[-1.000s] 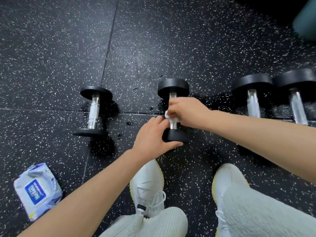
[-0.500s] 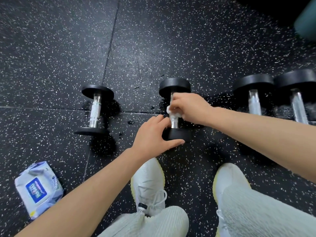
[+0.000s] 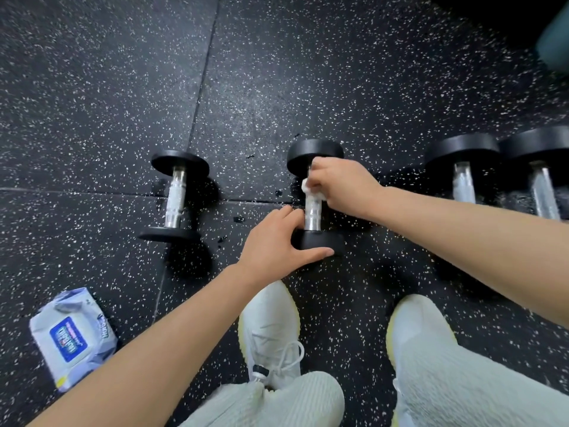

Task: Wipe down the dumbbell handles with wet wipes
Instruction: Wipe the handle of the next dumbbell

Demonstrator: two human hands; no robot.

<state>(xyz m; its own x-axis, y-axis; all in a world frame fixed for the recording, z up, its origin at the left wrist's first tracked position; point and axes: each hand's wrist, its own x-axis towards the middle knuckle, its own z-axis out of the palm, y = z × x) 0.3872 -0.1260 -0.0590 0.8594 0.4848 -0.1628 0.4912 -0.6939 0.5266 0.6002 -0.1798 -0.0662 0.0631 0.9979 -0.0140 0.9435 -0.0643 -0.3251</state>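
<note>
A small black dumbbell (image 3: 314, 154) with a chrome handle lies on the speckled rubber floor in the middle of the head view. My right hand (image 3: 340, 186) grips a white wet wipe (image 3: 306, 186) wrapped round the upper part of that handle, close to the far head. My left hand (image 3: 274, 241) holds the near black head, thumb along its front and fingers behind it. A second small dumbbell (image 3: 175, 195) lies to the left, untouched. Two larger dumbbells (image 3: 462, 171) (image 3: 542, 180) lie at the right.
A pack of wet wipes (image 3: 72, 337) lies on the floor at the lower left. My two white shoes (image 3: 271, 328) (image 3: 415, 331) stand just in front of the middle dumbbell. A teal object (image 3: 554, 47) sits at the top right corner.
My right hand has slid the wipe up the handle, from near the middle towards the far head. More bare chrome shows below it. My left hand has stayed on the near head.
</note>
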